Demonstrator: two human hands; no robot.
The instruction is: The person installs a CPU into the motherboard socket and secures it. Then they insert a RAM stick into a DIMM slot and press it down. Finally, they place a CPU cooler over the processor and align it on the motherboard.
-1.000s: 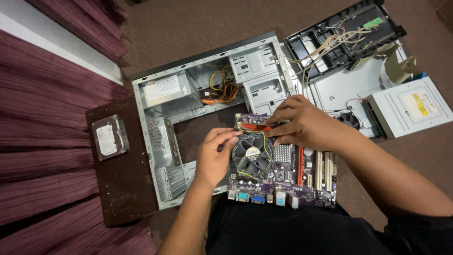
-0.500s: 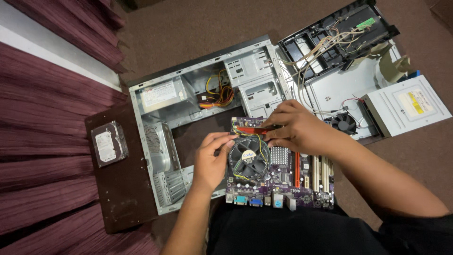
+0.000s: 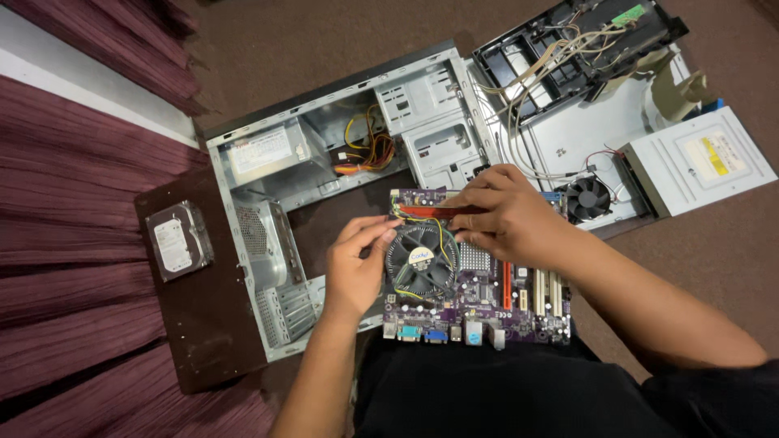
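Our motherboard point(image 3: 479, 284) sits on our lap, under and between both hands: a purple board with a round black cooler fan point(image 3: 420, 259) near its left edge, a small silver heatsink grid to the fan's right, red and pale slots running down the right half, and a row of blue and grey ports along the near edge. Thin yellow wires loop across the fan. Our left hand point(image 3: 355, 268) grips the board's left edge, fingers curled with tips touching the fan's rim. Our right hand point(image 3: 507, 217) rests on the far edge, fingers half closed around a red strip there; how firm the grip is, we cannot tell. Beyond both hands lies the open grey computer case point(image 3: 324, 186) on the carpet; left of our left hand, a hard drive point(image 3: 178, 240) on a dark panel
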